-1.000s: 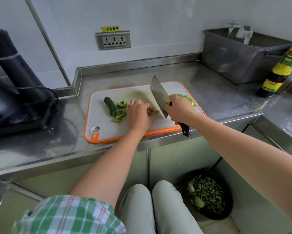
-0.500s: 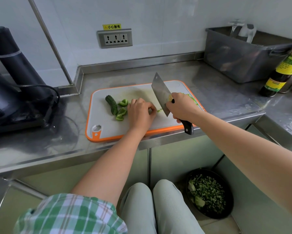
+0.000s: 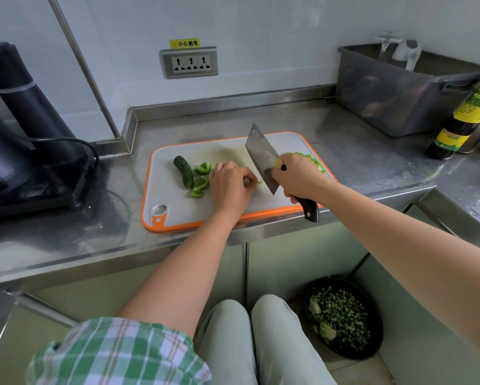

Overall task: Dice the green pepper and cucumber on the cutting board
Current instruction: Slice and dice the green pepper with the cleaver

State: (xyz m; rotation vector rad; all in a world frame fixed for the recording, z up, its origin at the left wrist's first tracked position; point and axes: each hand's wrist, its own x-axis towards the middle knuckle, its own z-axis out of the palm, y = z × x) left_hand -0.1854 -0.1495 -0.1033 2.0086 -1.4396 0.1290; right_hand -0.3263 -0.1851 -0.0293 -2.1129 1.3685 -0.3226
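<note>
Steel table (image 3: 344, 129) carries white, orange-rimmed cutting board (image 3: 174, 207) under both grips; right grip (image 3: 297, 179) clenched on cleaver (image 3: 261, 154) handle, blade tilted just right of left grip (image 3: 230, 184); left grip curled, pinning pepper strip (image 3: 259, 182), mostly hidden; dark bumpy cucumber (image 3: 183, 171) & glossy green pepper chunks (image 3: 201, 182) just left of it; diced pile (image 3: 313, 161) behind right grip.

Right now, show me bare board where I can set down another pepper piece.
Bare: the near-left corner of the cutting board, between the hang hole, the pepper pieces and the left hand; also the far strip behind the cucumber up to the cleaver. Crowded: centre to right, around the right hand and diced pile.
</note>
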